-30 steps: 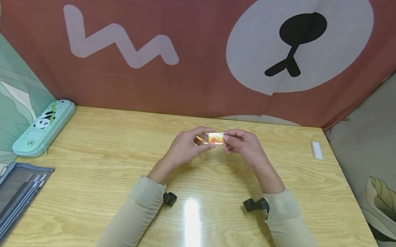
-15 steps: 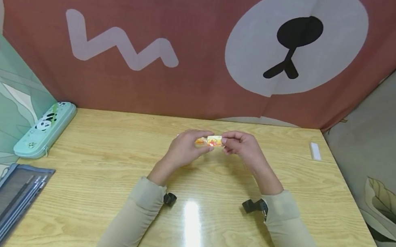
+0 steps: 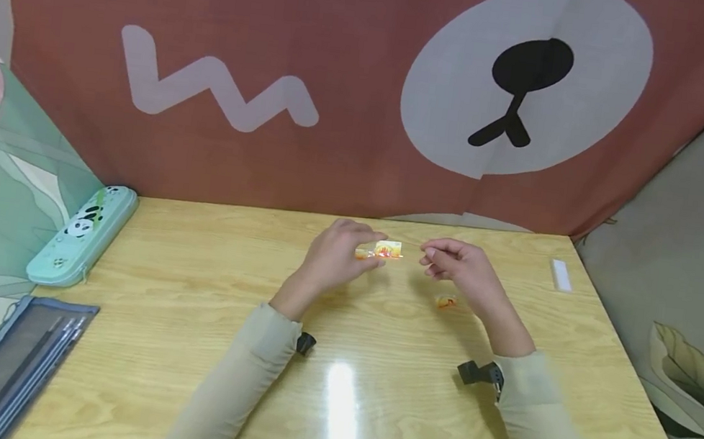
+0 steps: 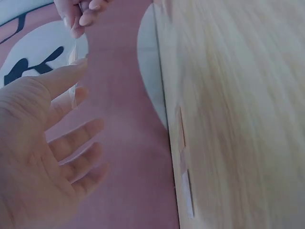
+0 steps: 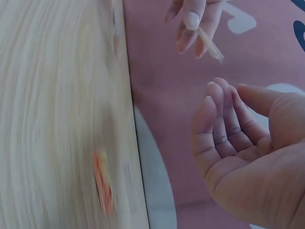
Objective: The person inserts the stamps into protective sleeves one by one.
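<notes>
My left hand [image 3: 338, 254] pinches a small clear-wrapped packet [image 3: 389, 250], yellow with red print, between thumb and fingertips above the table. In the right wrist view its clear film [image 5: 212, 46] sticks out past the thumb. My right hand [image 3: 465, 269] hovers just to the right of the packet, with fingers loosely curved and thumb tip near them; nothing shows between them in the right wrist view. Below it on the table lies a second yellow-orange packet [image 3: 445, 301], seen as a blurred orange-red shape [image 5: 102, 183] in the right wrist view.
A mint panda pencil case [image 3: 81, 236] and a blue-edged mesh pouch [image 3: 15, 369] with pencils lie at the left. A white block [image 3: 561, 275] sits at the far right of the wooden table [image 3: 191, 259]. Brown patterned cloth [image 3: 332, 166] hangs behind.
My right hand has drawn away to the right from the packet, which stays in my left hand. The second packet on the table has come into plain view.
</notes>
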`<state>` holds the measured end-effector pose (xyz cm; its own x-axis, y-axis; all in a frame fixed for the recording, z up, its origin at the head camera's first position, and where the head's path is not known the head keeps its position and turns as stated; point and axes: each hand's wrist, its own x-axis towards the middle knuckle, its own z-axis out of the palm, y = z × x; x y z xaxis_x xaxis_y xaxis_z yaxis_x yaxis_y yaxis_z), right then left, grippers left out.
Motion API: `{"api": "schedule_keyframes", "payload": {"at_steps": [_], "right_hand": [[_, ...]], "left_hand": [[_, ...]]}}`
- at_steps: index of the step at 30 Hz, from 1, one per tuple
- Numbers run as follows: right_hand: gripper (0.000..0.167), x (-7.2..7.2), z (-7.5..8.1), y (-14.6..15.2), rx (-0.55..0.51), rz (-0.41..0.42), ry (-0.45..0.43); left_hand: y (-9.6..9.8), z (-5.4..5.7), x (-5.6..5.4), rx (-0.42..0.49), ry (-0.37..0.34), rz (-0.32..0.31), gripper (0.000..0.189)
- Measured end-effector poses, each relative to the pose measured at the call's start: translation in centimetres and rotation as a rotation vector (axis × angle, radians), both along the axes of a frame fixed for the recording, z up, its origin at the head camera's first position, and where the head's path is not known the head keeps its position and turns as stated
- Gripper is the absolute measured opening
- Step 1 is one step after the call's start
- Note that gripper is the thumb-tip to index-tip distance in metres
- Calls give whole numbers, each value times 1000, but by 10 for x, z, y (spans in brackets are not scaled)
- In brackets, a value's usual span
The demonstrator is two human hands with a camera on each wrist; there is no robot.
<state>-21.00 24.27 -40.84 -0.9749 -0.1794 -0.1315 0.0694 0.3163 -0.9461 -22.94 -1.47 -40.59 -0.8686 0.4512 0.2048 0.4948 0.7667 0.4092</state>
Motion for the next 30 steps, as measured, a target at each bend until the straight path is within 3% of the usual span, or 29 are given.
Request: {"api": "schedule_keyframes", "payload": {"at_steps": [6,12,15,22,30], "right_hand": [[39,0,1,27,140,38,7],[40,3,-2,53,387,76,52],[36,5,-7,59,462,99,76],[33,9,-11,64,516,111,99],[32,11,-11,66,551,123,115]], "left_hand": [[13,-1,-12,-161,4,-2,48],[27,-7,-25,-222,-101,32,46],[32,-11,-30,-257,-154,53,46],[40,-25,-39,-336,-191,80,49],[42,-29,-41,-402,-180,81,45]]}}
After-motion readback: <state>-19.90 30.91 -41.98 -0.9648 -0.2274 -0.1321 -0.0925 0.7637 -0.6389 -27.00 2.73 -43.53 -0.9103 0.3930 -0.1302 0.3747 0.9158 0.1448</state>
